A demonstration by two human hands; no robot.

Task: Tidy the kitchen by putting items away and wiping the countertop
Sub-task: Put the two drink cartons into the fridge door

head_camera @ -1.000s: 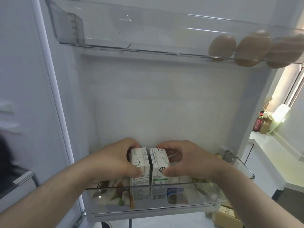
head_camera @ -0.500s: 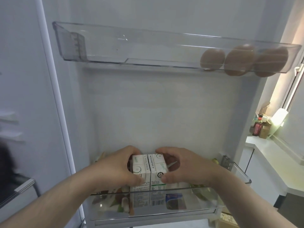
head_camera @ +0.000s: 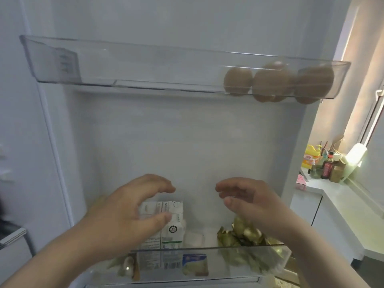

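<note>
Hands at the door shelf (head_camera: 216, 265)
We held our left hand (head_camera: 124, 213) and right hand (head_camera: 255, 202) by the cartons (head_camera: 173, 229), fingers (head_camera: 164, 187) apart, gripping nothing.

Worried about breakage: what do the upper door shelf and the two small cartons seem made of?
The upper door shelf is probably clear glossy plastic; the eggs show through its wall. The cartons look like printed paperboard, matte, with sharp folded edges.

Two white cartons (head_camera: 172, 225) stand upright, side by side, in the lower door shelf (head_camera: 216, 267). The left grip (head_camera: 124, 213) hovers just before them, fingers loosely spread. The right grip (head_camera: 251, 201) hangs apart, equally loose. Brown eggs (head_camera: 272, 84) sit in the upper door shelf (head_camera: 124, 65).
</note>
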